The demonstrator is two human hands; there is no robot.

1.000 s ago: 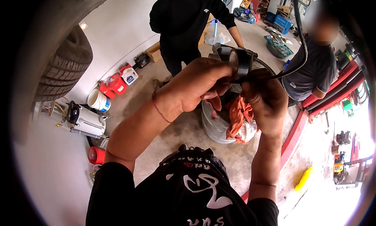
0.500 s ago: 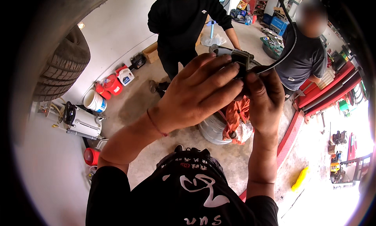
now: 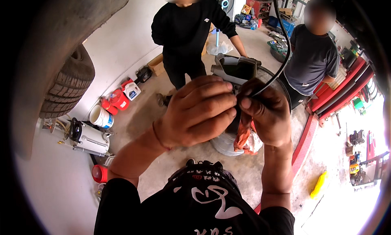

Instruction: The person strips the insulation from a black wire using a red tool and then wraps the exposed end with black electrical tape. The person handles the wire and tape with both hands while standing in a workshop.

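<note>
My left hand (image 3: 199, 112) is raised with its fingers curled and their tips brought together. Whatever small dark piece they hold is mostly hidden. Beside it, my right hand (image 3: 266, 114) pinches a thin black cable (image 3: 289, 47) between thumb and fingers. The cable hangs from above and bends down into that grip. The fingertips of both hands almost meet. Beyond them, a grey and black plastic housing (image 3: 236, 70) lies on a dark round top. An orange-red cloth or bag (image 3: 244, 137) hangs below my right hand.
Two people stand ahead: one in a black sweater (image 3: 185, 31), one in a dark T-shirt (image 3: 313, 55). A tyre (image 3: 69, 86) hangs at left. Along the wall are a white bucket (image 3: 99, 116), red containers (image 3: 119, 100) and a white machine (image 3: 91, 135). Red ramps (image 3: 340, 90) stand at right.
Both hands have come lower and closer together, the right one shifting left with the cable. The plastic housing behind them now shows more fully.
</note>
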